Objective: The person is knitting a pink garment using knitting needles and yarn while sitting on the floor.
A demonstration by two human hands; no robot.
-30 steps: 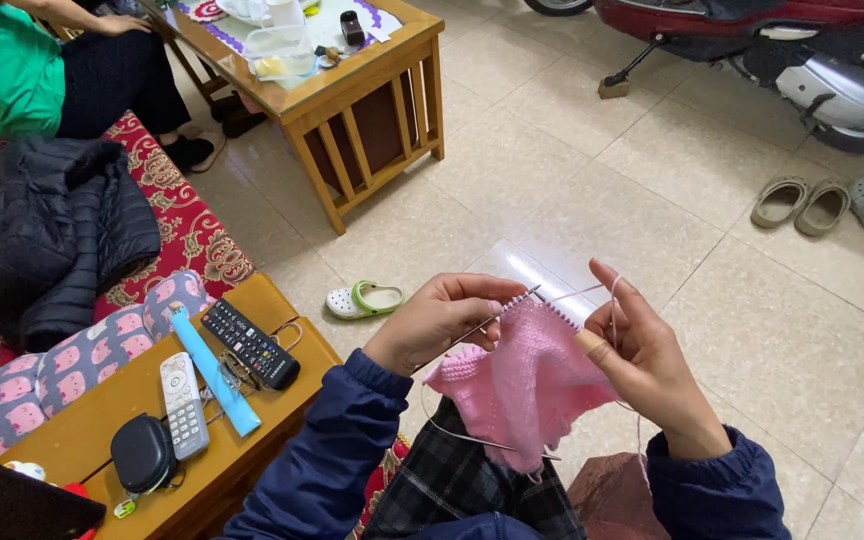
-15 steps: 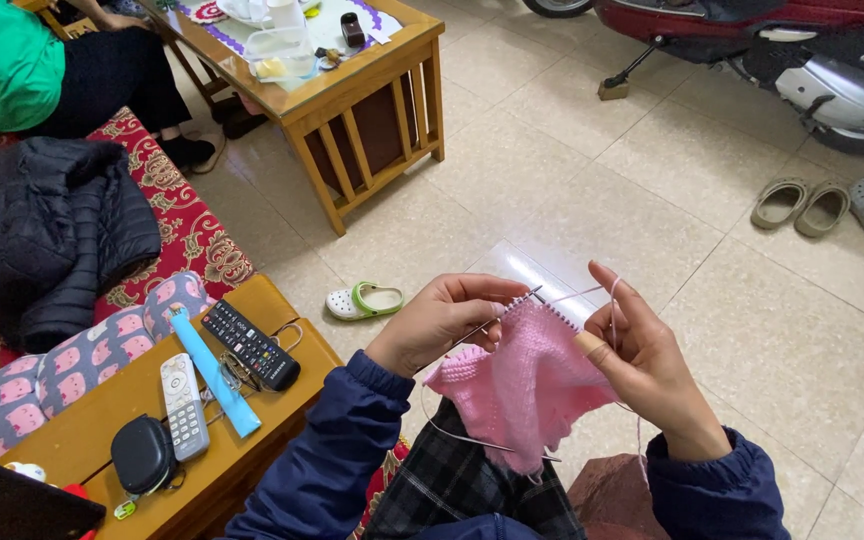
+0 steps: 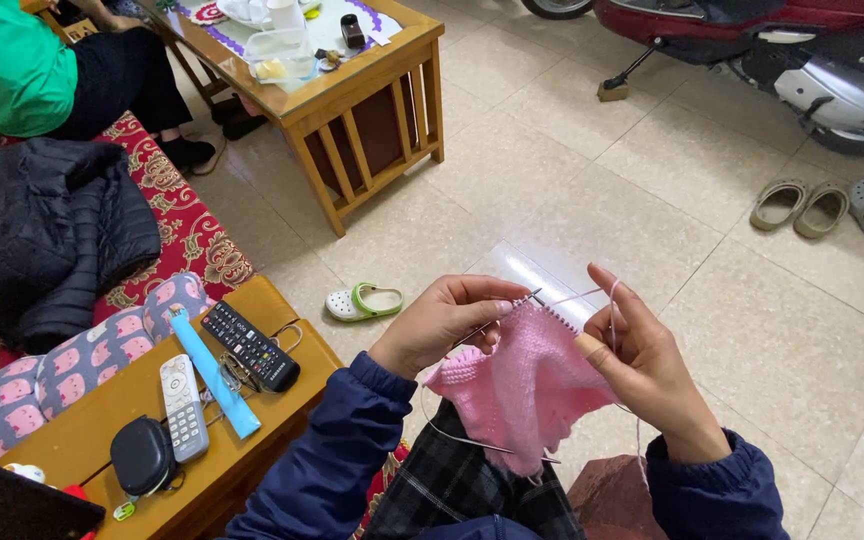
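Left hand [image 3: 439,322] curled, thumb and fingertips pinched on a thin metal knitting needle [image 3: 497,317] near its tip; shaft runs back under the palm. Right hand [image 3: 645,357] half-closed: thumb, capped with a tan thimble-like cover, presses the right edge of the pink knitted piece [image 3: 524,385], index finger raised with pink yarn [image 3: 612,300] looped over it. A second needle in this hand: cannot tell, hidden behind the fabric.

Pink knitted piece hangs between the two hands, top edge level with the fingertips, body draping below them toward the lap. A thin cable [image 3: 462,437] loops beneath it, under the left wrist.

Step in hand, as judged: mid-row, working a stitch at the needle tip, just right of the left fingertips. Next move likely calls for wrapping the tensioned yarn round the tip and drawing it through without letting neighbouring loops slide off.

Look of the piece: soft, dense ribbed-looking texture, uniform pale pink, thicker rolled edge at lower left, live stitches strung along the top.

To the left of the left hand: wooden side table [image 3: 82,425] with two remotes [image 3: 248,344].
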